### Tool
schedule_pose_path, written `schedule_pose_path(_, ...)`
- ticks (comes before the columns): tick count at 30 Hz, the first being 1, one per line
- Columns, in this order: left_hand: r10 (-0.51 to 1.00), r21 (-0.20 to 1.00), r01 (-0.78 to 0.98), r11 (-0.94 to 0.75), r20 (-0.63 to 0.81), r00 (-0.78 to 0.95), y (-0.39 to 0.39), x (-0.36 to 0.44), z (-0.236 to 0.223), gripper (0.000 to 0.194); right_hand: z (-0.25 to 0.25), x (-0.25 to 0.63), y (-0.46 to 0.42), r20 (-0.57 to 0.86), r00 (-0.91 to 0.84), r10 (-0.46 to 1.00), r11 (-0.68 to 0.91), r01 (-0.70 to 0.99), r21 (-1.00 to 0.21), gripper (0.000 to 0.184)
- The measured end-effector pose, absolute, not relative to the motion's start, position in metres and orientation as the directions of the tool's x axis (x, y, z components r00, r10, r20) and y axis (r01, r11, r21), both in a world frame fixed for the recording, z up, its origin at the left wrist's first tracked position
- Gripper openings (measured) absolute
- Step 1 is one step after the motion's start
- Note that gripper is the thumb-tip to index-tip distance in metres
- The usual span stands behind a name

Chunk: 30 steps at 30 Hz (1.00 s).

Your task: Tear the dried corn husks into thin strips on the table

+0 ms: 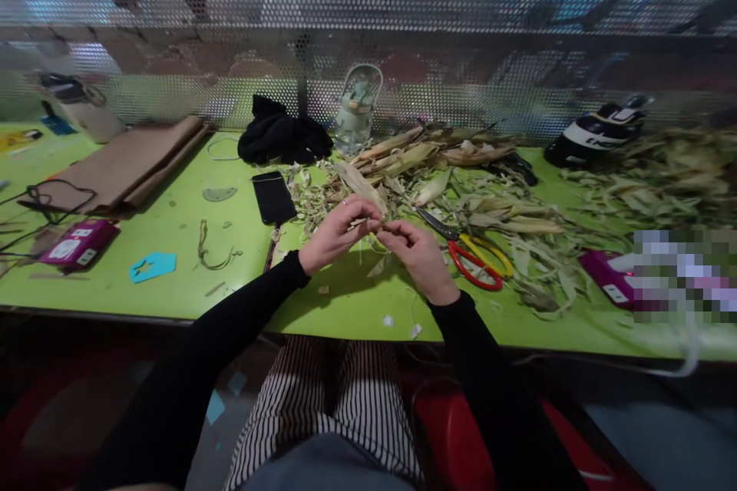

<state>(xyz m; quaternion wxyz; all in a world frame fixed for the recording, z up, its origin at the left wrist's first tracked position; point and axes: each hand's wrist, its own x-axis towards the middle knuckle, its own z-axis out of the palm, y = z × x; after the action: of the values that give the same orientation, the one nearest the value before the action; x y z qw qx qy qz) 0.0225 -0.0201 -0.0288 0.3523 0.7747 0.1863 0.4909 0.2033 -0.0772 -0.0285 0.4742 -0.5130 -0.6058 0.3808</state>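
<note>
Above the front of the green table, my left hand (342, 230) and my right hand (418, 253) meet with fingertips pinched. Between them is a thin piece of corn husk (378, 219), mostly hidden by the fingers. Just beyond my hands a broad pale husk (358, 182) slants over a heap of dried corn husks (423, 153). Scissors (469, 249) with red and yellow handles lie right of my right hand, their dark blades pointing into the scraps. Left of my left hand is a black phone (273, 198).
A pale green bottle (355, 115) and a bunched black cloth (282, 134) stand before a perforated metal screen (230, 15). Brown paper (123, 161), a purple power box (77, 244) and a blue tag (153, 267) are on the left. A black bottle (596, 134) leans at right.
</note>
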Motion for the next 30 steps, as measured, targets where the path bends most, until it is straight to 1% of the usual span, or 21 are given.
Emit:
schedule_pose_path(2, 0.61, 0.7, -0.062, -0.711, 0.658, 0.441, -0.018, 0.023, -0.03, 0.038, -0.03, 0.203, -0.076, 0.158, -0.012, 0.987, 0.157, 0.227, -0.961, 0.036)
schedule_pose_path(3, 0.617, 0.712, -0.071, -0.699, 0.65, 0.443, -0.018, 0.023, -0.03, 0.037, -0.031, 0.203, -0.076, 0.157, -0.007, 0.988, 0.155, 0.214, -0.964, 0.037)
schedule_pose_path(7, 0.696, 0.812, -0.117, -0.571, 0.555, 0.456, -0.02, 0.022, -0.031, 0.037, -0.033, 0.203, -0.075, 0.176, 0.023, 0.984, 0.169, 0.189, -0.967, 0.039)
schedule_pose_path(9, 0.708, 0.828, -0.115, -0.549, 0.534, 0.463, -0.021, 0.021, -0.03, 0.036, -0.034, 0.202, -0.074, 0.161, 0.021, 0.987, 0.155, 0.174, -0.972, 0.038)
schedule_pose_path(12, 0.708, 0.838, -0.076, -0.54, 0.501, 0.497, -0.022, 0.022, -0.028, 0.032, -0.035, 0.2, -0.073, 0.145, -0.004, 0.989, 0.145, 0.102, -0.984, 0.036)
schedule_pose_path(14, 0.73, 0.875, -0.077, -0.479, 0.445, 0.519, -0.024, 0.022, -0.027, 0.032, -0.036, 0.199, -0.074, 0.16, -0.005, 0.987, 0.16, 0.085, -0.984, 0.033)
schedule_pose_path(16, 0.762, 0.922, -0.105, -0.372, 0.368, 0.534, -0.025, 0.022, -0.026, 0.034, -0.035, 0.198, -0.077, 0.203, 0.016, 0.979, 0.198, 0.15, -0.969, 0.029)
schedule_pose_path(19, 0.805, 0.963, -0.121, -0.24, 0.267, 0.529, -0.028, 0.019, -0.021, 0.031, -0.031, 0.196, -0.082, 0.344, 0.045, 0.938, 0.305, 0.366, -0.879, 0.022)
schedule_pose_path(21, 0.83, 0.967, -0.069, -0.244, 0.246, 0.5, -0.029, 0.016, -0.015, 0.023, -0.029, 0.194, -0.085, 0.444, 0.04, 0.895, 0.366, 0.506, -0.781, 0.019)
schedule_pose_path(23, 0.848, 0.949, 0.033, -0.315, 0.266, 0.458, -0.03, 0.014, -0.01, 0.015, -0.027, 0.192, -0.086, 0.507, 0.022, 0.862, 0.402, 0.582, -0.707, 0.017)
schedule_pose_path(25, 0.858, 0.921, 0.108, -0.375, 0.3, 0.416, -0.032, 0.014, -0.005, 0.01, -0.027, 0.19, -0.086, 0.527, 0.007, 0.85, 0.419, 0.598, -0.683, 0.017)
schedule_pose_path(26, 0.864, 0.922, 0.115, -0.371, 0.297, 0.407, -0.033, 0.015, -0.004, 0.009, -0.027, 0.19, -0.085, 0.525, 0.007, 0.851, 0.42, 0.592, -0.688, 0.017)
schedule_pose_path(28, 0.877, 0.958, 0.067, -0.278, 0.225, 0.425, -0.036, 0.017, -0.003, 0.009, -0.027, 0.189, -0.085, 0.485, 0.017, 0.874, 0.397, 0.552, -0.733, 0.017)
schedule_pose_path(30, 0.876, 0.991, -0.01, -0.133, 0.122, 0.467, -0.037, 0.019, -0.004, 0.012, -0.028, 0.188, -0.084, 0.4, 0.025, 0.916, 0.345, 0.459, -0.819, 0.019)
